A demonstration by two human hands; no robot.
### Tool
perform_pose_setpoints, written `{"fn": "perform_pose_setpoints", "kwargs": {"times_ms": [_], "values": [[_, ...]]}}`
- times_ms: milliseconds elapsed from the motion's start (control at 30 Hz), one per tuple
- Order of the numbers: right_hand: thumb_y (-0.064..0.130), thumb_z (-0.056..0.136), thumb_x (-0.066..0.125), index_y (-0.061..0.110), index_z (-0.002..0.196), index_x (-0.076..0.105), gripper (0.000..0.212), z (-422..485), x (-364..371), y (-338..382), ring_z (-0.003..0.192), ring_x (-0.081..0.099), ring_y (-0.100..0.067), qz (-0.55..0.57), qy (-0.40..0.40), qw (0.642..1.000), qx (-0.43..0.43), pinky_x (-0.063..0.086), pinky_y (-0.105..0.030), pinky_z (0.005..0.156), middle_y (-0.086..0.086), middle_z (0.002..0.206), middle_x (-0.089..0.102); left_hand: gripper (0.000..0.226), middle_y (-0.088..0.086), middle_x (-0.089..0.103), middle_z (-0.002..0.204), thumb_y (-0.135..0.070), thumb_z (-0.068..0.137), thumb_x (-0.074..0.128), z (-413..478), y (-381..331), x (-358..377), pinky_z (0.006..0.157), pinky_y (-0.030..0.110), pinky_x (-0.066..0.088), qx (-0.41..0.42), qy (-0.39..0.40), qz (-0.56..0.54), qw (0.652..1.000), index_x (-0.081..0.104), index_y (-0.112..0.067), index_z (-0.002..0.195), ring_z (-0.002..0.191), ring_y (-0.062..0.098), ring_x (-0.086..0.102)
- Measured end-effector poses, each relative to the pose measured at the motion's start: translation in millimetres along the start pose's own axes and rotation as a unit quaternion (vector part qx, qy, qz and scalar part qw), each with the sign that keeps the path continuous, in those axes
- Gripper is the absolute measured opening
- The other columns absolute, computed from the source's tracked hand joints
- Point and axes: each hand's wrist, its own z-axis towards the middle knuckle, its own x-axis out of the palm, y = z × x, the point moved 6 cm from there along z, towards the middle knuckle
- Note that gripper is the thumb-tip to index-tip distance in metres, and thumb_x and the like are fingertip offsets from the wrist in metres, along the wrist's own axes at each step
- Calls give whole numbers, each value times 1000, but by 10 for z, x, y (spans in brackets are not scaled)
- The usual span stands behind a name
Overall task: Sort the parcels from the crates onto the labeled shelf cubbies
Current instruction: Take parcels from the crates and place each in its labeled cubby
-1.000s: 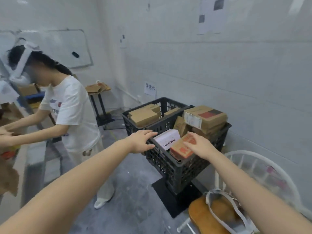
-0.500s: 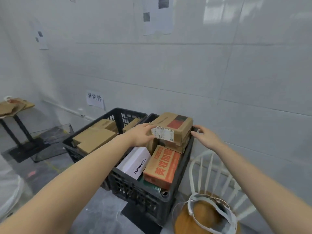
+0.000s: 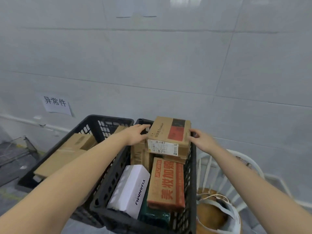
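A brown cardboard parcel (image 3: 168, 132) with a red patch and a white shipping label tops the pile in the right black crate (image 3: 192, 174). My left hand (image 3: 136, 135) lies against the parcel's left side, fingers fairly straight along its edge. My right hand (image 3: 200, 139) holds the parcel's right edge, thumb on top and fingers curled at the corner. Below it in the same crate lie an orange-red printed box (image 3: 167, 183), a white box (image 3: 130, 188) and a dark green packet (image 3: 155, 215). The left black crate (image 3: 94, 122) holds flat brown boxes (image 3: 67, 152).
A grey tiled wall rises right behind the crates, with a paper sign (image 3: 55, 103) on it at the left. A white chair (image 3: 244, 159) stands close to the right of the crate, with a headset with straps (image 3: 217, 206) on its wooden seat. No shelf is in view.
The view has swung right and closer to the crates. Both hands moved from the crate's front up to the top parcel, the left from its label to its left side, the right onto its right edge.
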Motion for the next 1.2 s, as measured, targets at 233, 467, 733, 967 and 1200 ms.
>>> {"fn": "perform_pose_setpoints", "kwargs": {"times_ms": [233,467,733,967,1200], "values": [[42,97,53,37,145,40,50,153,238,165,133,45,-25,23,-8,999,28,36,-31,104,-4,149,46,62,6,26,160,-54,101,36,530,89,182,118,42,27,69,79,-20,994,14,-35,156,142,24,35],[49,93,56,46,139,44,47,136,313,135,120,54,-24,83,-20,994,61,55,-41,90,3,140,49,64,5,32,157,-48,101,46,710,196,315,115,36,27,57,137,-154,977,14,-39,156,140,23,39],[43,92,61,43,137,46,47,51,260,272,115,56,-22,104,-40,992,54,56,-34,79,1,139,51,68,3,29,159,-49,98,53,727,220,269,115,34,31,76,148,-183,969,17,-44,154,139,22,39],[39,92,63,37,139,48,50,-225,-138,550,123,54,-25,105,-107,989,-9,50,-47,99,-1,142,51,64,-1,43,151,-43,99,55,518,-34,-135,100,28,41,113,69,-195,972,22,-44,154,123,22,53],[29,93,65,33,139,48,50,-718,-788,979,113,55,-12,89,-191,971,-117,46,-18,88,10,127,54,64,-8,45,143,-25,98,60,54,-486,-740,106,29,40,171,-39,-260,949,28,-42,151,131,18,47]]}}
